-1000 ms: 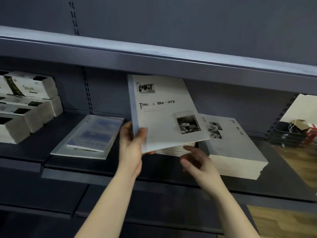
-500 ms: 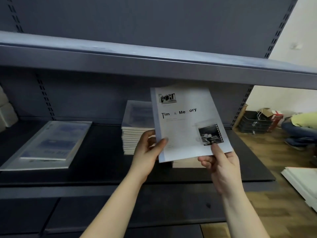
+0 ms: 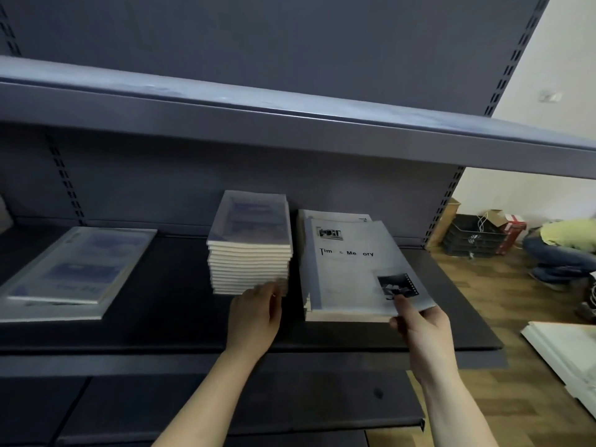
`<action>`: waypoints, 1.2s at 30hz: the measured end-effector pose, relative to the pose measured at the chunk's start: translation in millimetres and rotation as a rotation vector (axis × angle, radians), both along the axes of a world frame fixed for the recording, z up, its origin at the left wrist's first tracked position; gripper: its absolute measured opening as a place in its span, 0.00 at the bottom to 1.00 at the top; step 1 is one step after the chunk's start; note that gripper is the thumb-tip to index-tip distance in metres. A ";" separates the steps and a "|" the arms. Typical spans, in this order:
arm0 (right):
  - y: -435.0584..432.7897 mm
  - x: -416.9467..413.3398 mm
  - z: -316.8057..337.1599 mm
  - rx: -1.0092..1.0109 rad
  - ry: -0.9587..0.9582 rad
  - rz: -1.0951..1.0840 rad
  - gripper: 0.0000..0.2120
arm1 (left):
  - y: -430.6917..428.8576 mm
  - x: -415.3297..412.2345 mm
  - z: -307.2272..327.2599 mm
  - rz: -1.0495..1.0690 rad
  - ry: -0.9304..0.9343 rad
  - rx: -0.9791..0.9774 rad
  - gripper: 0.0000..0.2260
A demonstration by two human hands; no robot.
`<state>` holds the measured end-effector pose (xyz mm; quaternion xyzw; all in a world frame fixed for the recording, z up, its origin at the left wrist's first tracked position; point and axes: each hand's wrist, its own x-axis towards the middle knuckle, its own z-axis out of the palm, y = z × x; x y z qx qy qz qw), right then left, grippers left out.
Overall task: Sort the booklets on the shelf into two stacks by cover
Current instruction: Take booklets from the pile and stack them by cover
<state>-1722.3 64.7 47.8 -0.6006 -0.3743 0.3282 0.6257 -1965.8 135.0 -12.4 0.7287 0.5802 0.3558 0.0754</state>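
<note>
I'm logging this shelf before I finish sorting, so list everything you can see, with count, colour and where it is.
Blue-cover booklet stack: one tall stack, blue-printed covers, cream page edges, middle of the shelf.
Time & Memory booklet: one, pale grey cover with black photos, lying on top of the right-hand stack.
Right-hand stack: one low stack, same grey cover showing at its back edge.
Loose blue booklets: a few, exact number unclear, far left of the shelf.
Shelf: dark grey metal.
Black crate: one, on the wooden floor to the right.
Crouching person: one, yellow top, far right.
Left hand: at the base of the blue stack.
Right hand: pinching the top booklet's near right corner.
</note>
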 end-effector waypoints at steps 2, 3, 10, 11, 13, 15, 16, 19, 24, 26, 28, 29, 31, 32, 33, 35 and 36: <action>1.5 6.3 -5.9 -0.065 -0.215 -0.096 0.16 | -0.2 0.1 -5.7 0.001 0.045 0.022 0.07; 0.9 8.5 -6.8 -0.069 -0.286 -0.142 0.24 | -0.4 0.7 -7.1 0.002 0.060 0.030 0.07; -1.2 8.7 -22.1 -0.030 -0.697 0.021 0.26 | 0.6 5.4 -12.0 0.043 0.156 0.051 0.06; 0.1 7.8 -23.5 -0.031 -0.712 0.012 0.25 | 0.1 5.4 -12.9 0.044 0.156 0.052 0.06; 4.4 6.5 -22.9 -0.027 -0.758 -0.016 0.25 | -0.5 5.0 -13.2 0.043 0.164 0.051 0.06; 10.9 7.3 -20.3 -0.038 -0.799 -0.030 0.24 | -0.4 4.3 -13.3 0.036 0.166 0.050 0.06; 14.8 8.8 -19.0 -0.039 -0.819 -0.037 0.24 | -0.4 4.1 -13.4 0.035 0.161 0.049 0.05; 28.0 15.5 -16.2 -0.021 -0.824 -0.019 0.22 | -0.8 3.7 -13.3 0.037 0.145 0.042 0.05; 45.1 24.1 -8.9 -0.018 -0.779 0.051 0.20 | -0.8 3.0 -13.6 0.032 0.122 0.034 0.06; 50.0 24.3 -6.5 -0.013 -0.772 0.065 0.20 | -0.9 2.9 -13.8 0.036 0.111 0.036 0.05; 54.7 24.1 -5.7 -0.015 -0.772 0.078 0.20 | -1.0 2.9 -12.9 0.035 0.108 0.031 0.05; 56.9 24.7 -5.5 -0.021 -0.773 0.079 0.21 | -0.9 3.0 -12.4 0.032 0.110 0.030 0.05; 59.7 25.6 -4.8 -0.039 -0.783 0.082 0.21 | -0.9 3.3 -11.8 0.030 0.114 0.030 0.05; 60.3 25.6 -4.2 -0.045 -0.790 0.081 0.21 | -0.7 3.4 -11.5 0.031 0.116 0.028 0.05; 60.6 25.3 -3.6 -0.051 -0.793 0.078 0.22 | -0.3 3.3 -11.6 0.033 0.118 0.025 0.05; 60.7 24.0 -2.2 -0.066 -0.791 0.073 0.22 | 0.6 3.5 -11.5 0.035 0.122 0.017 0.06; 60.9 23.1 -1.3 -0.082 -0.786 0.073 0.22 | 1.1 3.6 -11.2 0.033 0.125 0.014 0.06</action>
